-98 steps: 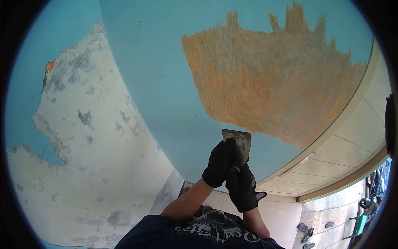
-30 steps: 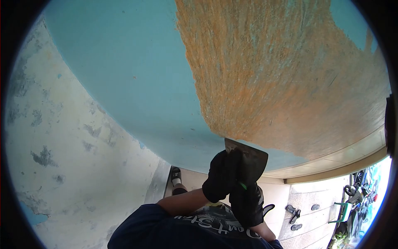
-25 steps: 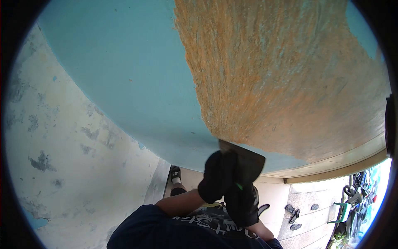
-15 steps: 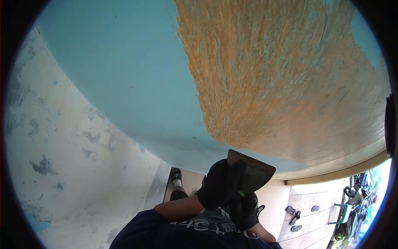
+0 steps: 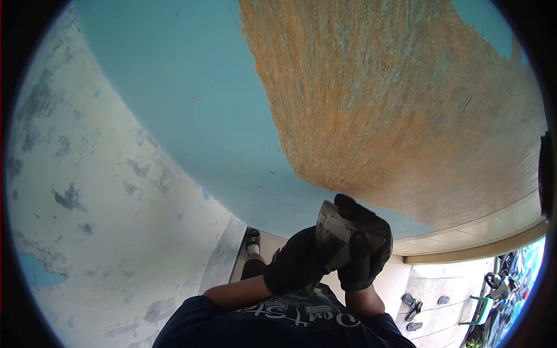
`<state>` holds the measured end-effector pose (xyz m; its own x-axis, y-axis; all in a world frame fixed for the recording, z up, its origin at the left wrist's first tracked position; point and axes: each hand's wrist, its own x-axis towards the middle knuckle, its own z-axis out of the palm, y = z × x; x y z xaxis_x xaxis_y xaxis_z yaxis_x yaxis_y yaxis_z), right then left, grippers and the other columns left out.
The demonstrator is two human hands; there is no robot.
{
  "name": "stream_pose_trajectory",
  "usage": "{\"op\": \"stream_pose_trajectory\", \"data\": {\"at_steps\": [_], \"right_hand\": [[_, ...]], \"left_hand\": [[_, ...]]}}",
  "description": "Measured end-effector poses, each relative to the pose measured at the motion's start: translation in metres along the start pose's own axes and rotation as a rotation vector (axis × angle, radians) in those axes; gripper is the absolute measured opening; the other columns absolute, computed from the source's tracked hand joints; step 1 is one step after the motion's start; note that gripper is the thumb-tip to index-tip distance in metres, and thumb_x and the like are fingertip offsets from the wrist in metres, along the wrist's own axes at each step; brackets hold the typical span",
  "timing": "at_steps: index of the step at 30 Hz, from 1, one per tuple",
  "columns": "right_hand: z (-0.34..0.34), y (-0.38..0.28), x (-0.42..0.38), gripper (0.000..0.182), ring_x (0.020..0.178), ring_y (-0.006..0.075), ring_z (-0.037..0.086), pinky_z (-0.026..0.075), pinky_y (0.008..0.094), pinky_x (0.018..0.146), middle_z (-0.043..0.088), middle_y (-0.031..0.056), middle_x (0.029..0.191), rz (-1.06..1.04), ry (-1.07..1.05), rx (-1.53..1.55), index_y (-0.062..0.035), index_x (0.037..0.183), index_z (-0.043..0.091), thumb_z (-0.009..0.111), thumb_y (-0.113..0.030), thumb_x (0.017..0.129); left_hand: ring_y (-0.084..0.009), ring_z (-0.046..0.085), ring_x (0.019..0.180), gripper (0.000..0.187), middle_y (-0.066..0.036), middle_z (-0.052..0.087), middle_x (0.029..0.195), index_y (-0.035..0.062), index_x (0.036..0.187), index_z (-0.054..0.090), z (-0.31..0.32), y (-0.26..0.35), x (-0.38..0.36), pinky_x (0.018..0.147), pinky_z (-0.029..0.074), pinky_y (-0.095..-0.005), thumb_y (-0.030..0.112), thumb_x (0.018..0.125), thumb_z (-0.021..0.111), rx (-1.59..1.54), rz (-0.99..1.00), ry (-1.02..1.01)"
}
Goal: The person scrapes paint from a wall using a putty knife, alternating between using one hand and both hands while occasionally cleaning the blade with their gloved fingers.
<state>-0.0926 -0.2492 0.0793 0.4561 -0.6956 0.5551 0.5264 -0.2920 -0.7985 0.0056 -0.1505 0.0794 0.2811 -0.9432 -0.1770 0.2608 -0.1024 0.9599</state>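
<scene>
A flat metal scraper (image 5: 335, 225) with a worn, spotted blade and a bit of green at its handle is between my two hands, low in the middle of the head view. My left hand (image 5: 300, 261), in a black glove, is closed round the handle end. My right hand (image 5: 366, 243), also black-gloved, has its fingers wrapped over the side of the blade. Just above them is a wall with blue paint (image 5: 197, 98) and a large rough brown patch (image 5: 360, 110).
A whitish wall (image 5: 127, 214) with grey stains fills the left. Sandals (image 5: 413, 307) lie on the tiled floor at the lower right, near a green stool (image 5: 481, 311) and parked motorbikes (image 5: 506, 284). My foot in a sandal (image 5: 253, 239) shows below the wall.
The scraper has turned in my hands, so its other face shows. My right hand has come up from below onto the blade. The view has shifted slightly.
</scene>
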Motion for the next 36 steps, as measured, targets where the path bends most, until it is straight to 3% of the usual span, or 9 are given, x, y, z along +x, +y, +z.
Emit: {"op": "stream_pose_trajectory", "data": {"at_steps": [2, 7, 11, 13, 19, 26, 31, 34, 36], "right_hand": [[0.005, -0.003, 0.018, 0.020, 0.117, 0.0429, 0.063, 0.047, 0.0542, 0.105, 0.066, 0.0326, 0.115, -0.023, 0.002, 0.002, 0.0046, 0.106, 0.057, 0.047, -0.005, 0.091], [0.007, 0.020, 0.039, 0.012, 0.093, 0.0352, 0.068, 0.052, 0.0523, 0.093, 0.066, 0.0143, 0.083, -0.328, -0.122, 0.085, -0.0022, 0.089, 0.059, 0.055, -0.012, 0.095], [0.015, 0.013, 0.044, 0.033, 0.077, 0.0287, 0.065, 0.054, 0.0466, 0.081, 0.062, 0.0083, 0.074, -0.048, -0.166, 0.505, -0.0054, 0.076, 0.058, 0.066, -0.030, 0.097], [0.019, 0.014, 0.050, 0.032, 0.056, 0.0225, 0.053, 0.040, 0.0384, 0.054, 0.052, 0.0050, 0.061, -0.186, -0.242, 0.456, -0.0076, 0.070, 0.052, 0.064, -0.025, 0.094], [0.005, 0.009, 0.073, 0.030, 0.056, 0.0195, 0.054, 0.039, 0.0357, 0.050, 0.054, 0.0029, 0.064, -0.362, -0.516, 0.345, -0.0075, 0.070, 0.057, 0.064, -0.028, 0.091], [-0.006, 0.007, 0.077, 0.043, 0.060, 0.0224, 0.058, 0.048, 0.0377, 0.057, 0.055, 0.0023, 0.059, -0.261, -0.480, 0.252, -0.0072, 0.069, 0.070, 0.067, -0.041, 0.095], [-0.011, 0.009, 0.080, 0.039, 0.059, 0.0219, 0.059, 0.049, 0.0368, 0.056, 0.056, 0.0029, 0.060, -0.274, -0.506, 0.203, -0.0072, 0.072, 0.069, 0.066, -0.038, 0.095], [0.001, 0.015, 0.088, 0.037, 0.059, 0.0216, 0.060, 0.049, 0.0363, 0.056, 0.057, 0.0032, 0.061, -0.286, -0.524, 0.172, -0.0072, 0.073, 0.068, 0.065, -0.036, 0.095], [0.007, 0.013, 0.079, 0.036, 0.059, 0.0214, 0.060, 0.050, 0.0359, 0.056, 0.058, 0.0034, 0.062, -0.289, -0.536, 0.153, -0.0072, 0.074, 0.068, 0.064, -0.035, 0.095]], "left_hand": [[-0.0166, 0.066, 0.081, 0.026, -0.010, 0.066, 0.086, -0.0024, 0.115, 0.056, -0.005, -0.011, -0.013, 0.073, 0.054, -0.0356, 0.021, 0.103, 0.057, -0.074, 0.047, -0.035], [-0.0115, 0.057, 0.069, 0.022, -0.004, 0.058, 0.080, 0.0000, 0.111, 0.052, -0.001, -0.059, -0.034, 0.064, 0.050, -0.0311, 0.021, 0.108, 0.048, -0.289, 0.043, -0.083], [-0.0148, 0.058, 0.070, 0.022, -0.005, 0.058, 0.081, -0.0003, 0.119, 0.050, -0.012, -0.082, -0.035, 0.065, 0.050, -0.0344, 0.018, 0.106, 0.051, -0.061, 0.063, -0.080], [-0.0188, 0.059, 0.071, 0.031, -0.008, 0.060, 0.082, -0.0034, 0.126, 0.048, -0.014, -0.099, -0.033, 0.067, 0.051, -0.0376, 0.017, 0.103, 0.057, -0.198, 0.067, -0.093], [-0.0251, 0.064, 0.076, 0.048, -0.014, 0.064, 0.086, -0.0115, 0.130, 0.045, -0.019, -0.080, -0.036, 0.069, 0.052, -0.0398, 0.018, 0.098, 0.064, 0.310, 0.327, -0.021], [-0.0265, 0.065, 0.077, 0.057, -0.016, 0.064, 0.088, -0.0133, 0.138, 0.039, -0.021, -0.062, -0.033, 0.072, 0.053, -0.0404, 0.020, 0.098, 0.064, 0.330, 0.289, -0.067], [-0.0209, 0.064, 0.086, 0.063, -0.015, 0.064, 0.099, -0.0116, 0.145, 0.033, -0.018, -0.089, -0.049, 0.077, 0.054, -0.0385, 0.022, 0.101, 0.062, 0.055, -0.006, -0.077], [-0.0212, 0.064, 0.092, 0.066, -0.017, 0.063, 0.106, -0.0099, 0.149, 0.028, -0.014, -0.132, -0.036, 0.083, 0.054, -0.0381, 0.019, 0.100, 0.063, 0.382, 0.190, -0.068], [-0.0222, 0.063, 0.096, 0.065, -0.017, 0.063, 0.110, -0.0100, 0.148, 0.030, -0.016, -0.119, -0.036, 0.086, 0.054, -0.0381, 0.017, 0.100, 0.063, 0.172, 0.243, -0.073]]}}
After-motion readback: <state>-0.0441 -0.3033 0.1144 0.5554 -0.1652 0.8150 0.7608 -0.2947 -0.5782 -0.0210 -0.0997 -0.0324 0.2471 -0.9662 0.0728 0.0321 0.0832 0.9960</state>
